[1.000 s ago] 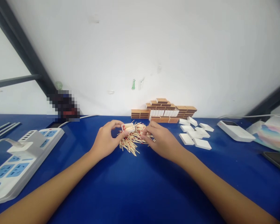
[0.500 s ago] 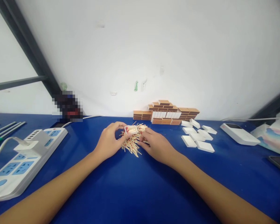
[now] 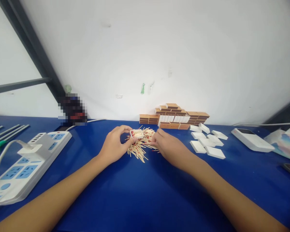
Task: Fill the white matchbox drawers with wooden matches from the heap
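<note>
My left hand (image 3: 114, 145) holds a small white matchbox tray (image 3: 136, 133) with a few red-tipped matches in it, just above a loose pile of matches (image 3: 140, 146) on the blue table (image 3: 140, 193). My right hand (image 3: 169, 146) rests on the right side of the pile, fingertips pinched on some matches close to the tray. Whether the pinched matches are lifted off the pile cannot be made out.
Stacked brown matchbox sleeves (image 3: 175, 115) stand against the white wall. Several empty white trays (image 3: 207, 141) lie to the right. A white power strip (image 3: 24, 164) with a plugged-in adapter sits at left, a white device (image 3: 252, 140) and a colourful packet (image 3: 284, 141) at right.
My right hand drew in toward the tray, then shifted slightly right on the pile. The left hand keeps holding the tray. The view shifted slightly.
</note>
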Available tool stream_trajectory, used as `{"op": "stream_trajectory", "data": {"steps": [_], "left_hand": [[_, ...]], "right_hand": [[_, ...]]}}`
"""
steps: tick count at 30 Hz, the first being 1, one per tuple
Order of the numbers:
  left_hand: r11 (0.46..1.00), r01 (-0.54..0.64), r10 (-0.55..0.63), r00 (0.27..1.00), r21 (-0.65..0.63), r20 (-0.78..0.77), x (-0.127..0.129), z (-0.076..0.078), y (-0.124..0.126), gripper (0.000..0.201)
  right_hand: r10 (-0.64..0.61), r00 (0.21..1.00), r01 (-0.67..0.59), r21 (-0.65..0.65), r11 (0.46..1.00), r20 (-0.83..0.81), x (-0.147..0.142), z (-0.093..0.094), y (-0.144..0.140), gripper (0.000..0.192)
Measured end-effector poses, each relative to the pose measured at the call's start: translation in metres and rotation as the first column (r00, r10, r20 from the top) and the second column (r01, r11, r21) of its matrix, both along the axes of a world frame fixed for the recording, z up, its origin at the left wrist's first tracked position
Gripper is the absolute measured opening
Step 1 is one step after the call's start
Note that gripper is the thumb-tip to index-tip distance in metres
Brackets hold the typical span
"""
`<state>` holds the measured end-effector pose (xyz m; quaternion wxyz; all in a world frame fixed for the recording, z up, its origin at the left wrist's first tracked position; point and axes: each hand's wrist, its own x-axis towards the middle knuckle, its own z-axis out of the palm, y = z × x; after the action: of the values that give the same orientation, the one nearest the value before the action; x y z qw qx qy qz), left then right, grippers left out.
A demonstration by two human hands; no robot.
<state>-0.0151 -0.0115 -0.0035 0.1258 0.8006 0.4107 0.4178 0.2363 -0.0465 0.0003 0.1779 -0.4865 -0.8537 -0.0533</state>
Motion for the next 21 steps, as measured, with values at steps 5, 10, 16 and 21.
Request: {"op": "stream_trajectory", "data": {"steps": [5,10,16,21], "left_hand": [[0.998,0.060,-0.060,0.998,-0.012,-0.004,0.001,0.000,-0.004,0.034],[0.986,0.168,-0.169,0.984,-0.013,-0.052,0.005,0.000,-0.015,0.037],[0.983,0.185,-0.186,0.980,-0.020,-0.071,0.007,0.002,-0.019,0.036],[0.982,0.188,-0.188,0.979,-0.019,-0.074,0.007,0.002,-0.020,0.035]], "right_hand": [[0.014,0.994,-0.005,0.081,0.997,-0.107,0.007,0.015,0.000,0.018],[0.062,0.994,-0.053,0.091,0.994,-0.096,-0.005,0.013,-0.006,0.019],[0.085,0.992,-0.078,0.081,0.994,-0.088,-0.012,0.009,-0.009,0.018],[0.112,0.985,-0.104,0.070,0.992,-0.128,-0.011,0.014,-0.012,0.014]]}}
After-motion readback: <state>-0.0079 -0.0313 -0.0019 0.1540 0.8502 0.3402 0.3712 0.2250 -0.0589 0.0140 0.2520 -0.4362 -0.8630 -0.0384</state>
